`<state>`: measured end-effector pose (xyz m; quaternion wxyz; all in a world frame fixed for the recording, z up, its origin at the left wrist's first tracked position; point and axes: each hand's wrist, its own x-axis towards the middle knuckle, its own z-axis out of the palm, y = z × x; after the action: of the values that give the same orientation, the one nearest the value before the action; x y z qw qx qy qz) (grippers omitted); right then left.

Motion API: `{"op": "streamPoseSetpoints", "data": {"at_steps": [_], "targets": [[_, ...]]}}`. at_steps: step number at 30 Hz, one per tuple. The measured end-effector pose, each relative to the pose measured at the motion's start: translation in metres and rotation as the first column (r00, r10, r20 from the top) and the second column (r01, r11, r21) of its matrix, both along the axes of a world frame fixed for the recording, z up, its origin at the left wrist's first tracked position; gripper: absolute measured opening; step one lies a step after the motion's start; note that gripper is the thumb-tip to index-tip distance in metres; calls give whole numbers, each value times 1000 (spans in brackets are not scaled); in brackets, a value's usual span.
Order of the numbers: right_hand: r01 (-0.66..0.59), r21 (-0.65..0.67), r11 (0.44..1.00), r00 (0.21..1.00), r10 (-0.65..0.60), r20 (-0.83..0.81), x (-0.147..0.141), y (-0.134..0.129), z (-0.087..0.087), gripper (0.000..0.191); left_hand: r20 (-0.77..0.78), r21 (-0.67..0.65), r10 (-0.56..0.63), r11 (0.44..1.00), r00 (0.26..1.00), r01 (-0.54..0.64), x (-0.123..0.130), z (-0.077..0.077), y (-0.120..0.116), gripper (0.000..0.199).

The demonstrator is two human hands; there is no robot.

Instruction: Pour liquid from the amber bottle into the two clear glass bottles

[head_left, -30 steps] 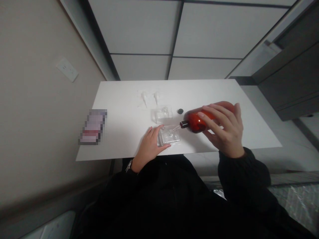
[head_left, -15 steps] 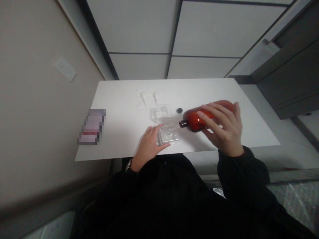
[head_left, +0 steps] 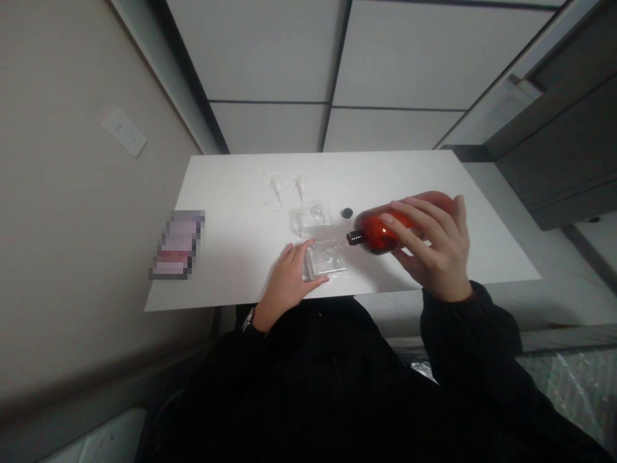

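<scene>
Two clear bottles are seen on one table (head_left: 231, 212): one (head_left: 326, 260) near the front edge, one (head_left: 315, 219) behind it. Two white pumps are counted, one (head_left: 277, 187) beside the other (head_left: 301, 184). One red bottle (head_left: 385, 230), one black cap (head_left: 346, 213), two hands (head_left: 288, 283) (head_left: 436, 254) and one wall socket (head_left: 124, 132) are counted.
</scene>
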<state>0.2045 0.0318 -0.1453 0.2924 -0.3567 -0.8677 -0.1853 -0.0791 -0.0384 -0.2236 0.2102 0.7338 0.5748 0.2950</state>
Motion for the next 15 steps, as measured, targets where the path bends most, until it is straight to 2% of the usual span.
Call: {"op": "streamPoseSetpoints", "data": {"at_steps": [8, 15], "targets": [[-80, 47, 996, 995, 82, -51, -2, 0, 4, 79, -8, 4, 8, 1000, 1000, -8, 0, -2, 0, 80], [-68, 117, 991, 997, 72, -30, -2, 3, 4, 68, 0, 35, 0, 999, 1000, 0, 0, -3, 0, 80]]}}
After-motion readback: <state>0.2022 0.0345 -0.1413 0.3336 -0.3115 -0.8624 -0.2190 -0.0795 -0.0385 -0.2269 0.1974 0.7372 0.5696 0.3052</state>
